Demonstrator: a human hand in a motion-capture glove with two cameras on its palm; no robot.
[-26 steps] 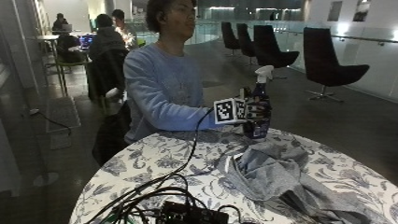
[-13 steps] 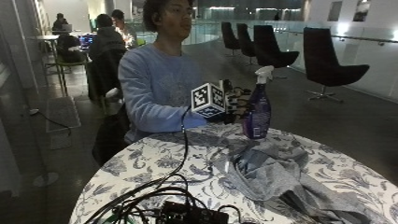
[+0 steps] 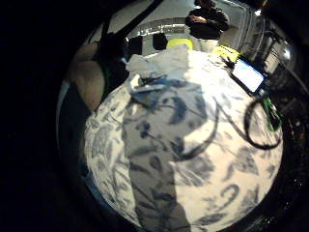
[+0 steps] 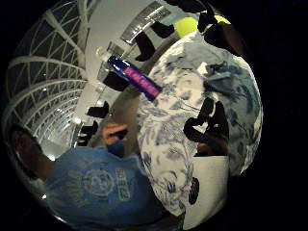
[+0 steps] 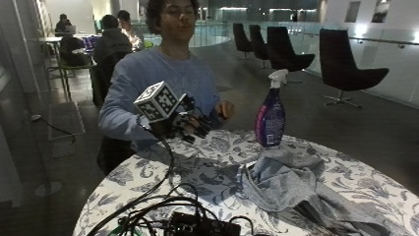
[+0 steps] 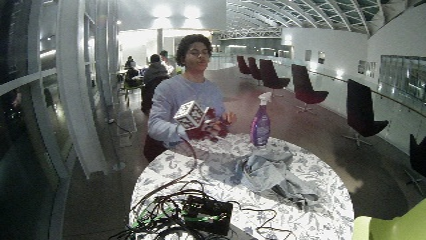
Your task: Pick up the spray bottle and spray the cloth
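Observation:
A purple spray bottle [image 5: 270,115] with a white trigger head stands upright on the flower-patterned table [image 5: 196,172], at its far side. A crumpled grey cloth [image 5: 288,182] lies just in front of the bottle and trails toward the near right edge. My gloved right hand [image 5: 189,125] hovers over the table's far left part, well left of the bottle, fingers relaxed and holding nothing. In the thumb side palm view the bottle [image 4: 134,77] stands apart from the hand, beside the cloth [image 4: 226,72]. The bare left hand [image 5: 224,109] stays near the person's chest.
A black box [image 5: 196,227] with a tangle of cables sits at the table's near edge, and one cable [image 5: 164,167] runs up to the glove. A lit screen [image 3: 248,75] lies on the table. Dark chairs [image 5: 347,71] stand behind, away from the table.
One second ago my right hand was around the bottle. It has let go and drawn back to the left, toward the person. The bottle stays upright in its place.

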